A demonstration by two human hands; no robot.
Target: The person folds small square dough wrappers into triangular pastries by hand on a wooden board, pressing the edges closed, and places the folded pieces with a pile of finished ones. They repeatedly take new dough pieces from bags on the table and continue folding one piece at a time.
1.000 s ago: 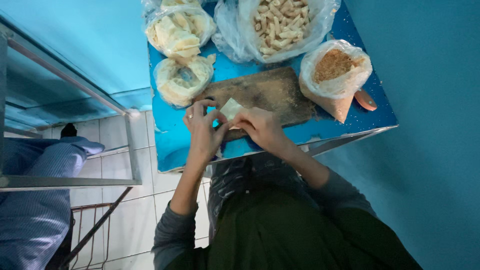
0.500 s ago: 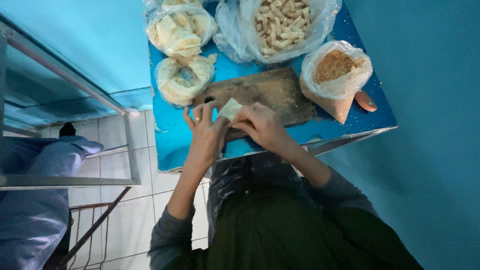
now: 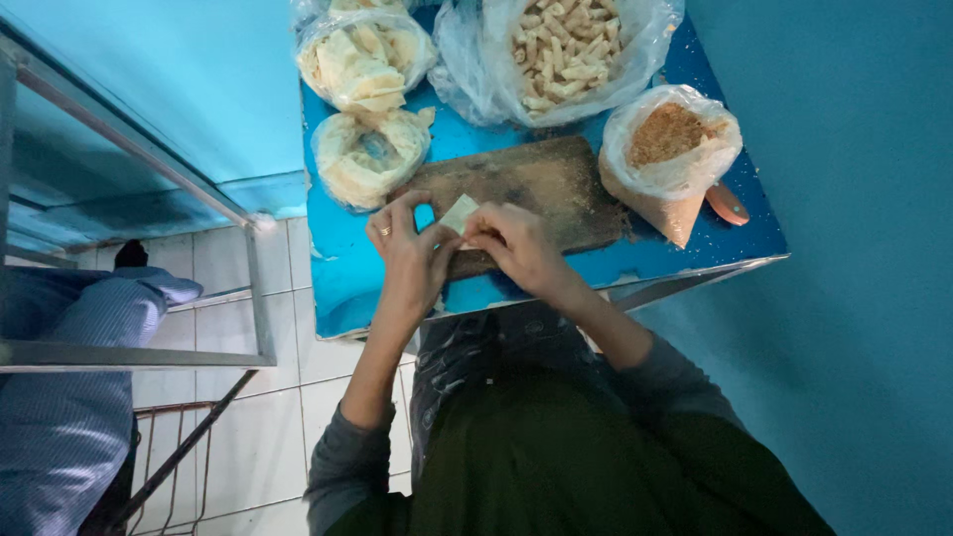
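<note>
My left hand [image 3: 407,248] and my right hand [image 3: 516,246] meet over the near edge of a dark wooden board [image 3: 541,184] on a small blue table [image 3: 342,273]. Both hands pinch a pale, thin pastry sheet [image 3: 459,211] between their fingertips, its corner sticking up toward the board. A ring sits on a finger of the left hand. The lower part of the sheet is hidden by my fingers.
Clear bags stand behind the board: two with pale folded sheets [image 3: 369,154] [image 3: 362,55], one of rolled pieces [image 3: 561,50], one of brown crumbly filling [image 3: 670,149]. An orange spoon handle [image 3: 728,203] lies beside it. A metal frame [image 3: 248,288] and tiled floor lie left, blue wall right.
The hands stay at the board's near edge, fingers shifting slightly as they work the pastry sheet. Nothing else has moved.
</note>
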